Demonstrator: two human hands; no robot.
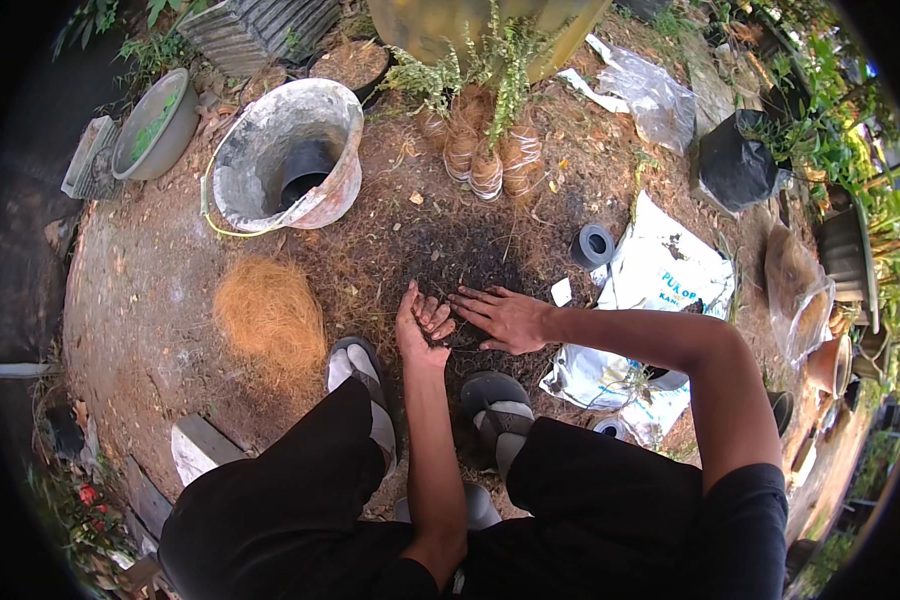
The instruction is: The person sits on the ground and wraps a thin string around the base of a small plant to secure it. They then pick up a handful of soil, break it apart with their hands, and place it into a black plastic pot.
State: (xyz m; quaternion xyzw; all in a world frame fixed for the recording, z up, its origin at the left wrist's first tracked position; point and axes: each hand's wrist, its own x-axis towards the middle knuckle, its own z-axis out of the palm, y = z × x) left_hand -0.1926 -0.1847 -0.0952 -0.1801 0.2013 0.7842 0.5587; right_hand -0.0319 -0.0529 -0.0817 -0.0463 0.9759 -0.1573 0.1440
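Observation:
My left hand (424, 324) is palm up between my feet, its fingers curled over some dark soil. Beside it my right hand (506, 319) lies palm down with the fingers stretched, over a patch of dark soil (450, 251) on the ground. Left of my hands is a mound of orange-brown coconut fibre (270, 319). Several fern plants with root balls wrapped in fibre and white string (486, 165) stand together ahead. A white printed fertilizer sack (664, 255) lies at the right, partly under my right forearm, with a roll of dark material (592, 246) by its edge.
A worn bucket (229, 161) with a black pot (307, 169) inside stands ahead on the left. Beyond it is a grey basin (184, 120). Clear plastic bags (649, 97), a black planting bag (741, 161) and several pots line the right. A block (202, 450) lies near my left knee.

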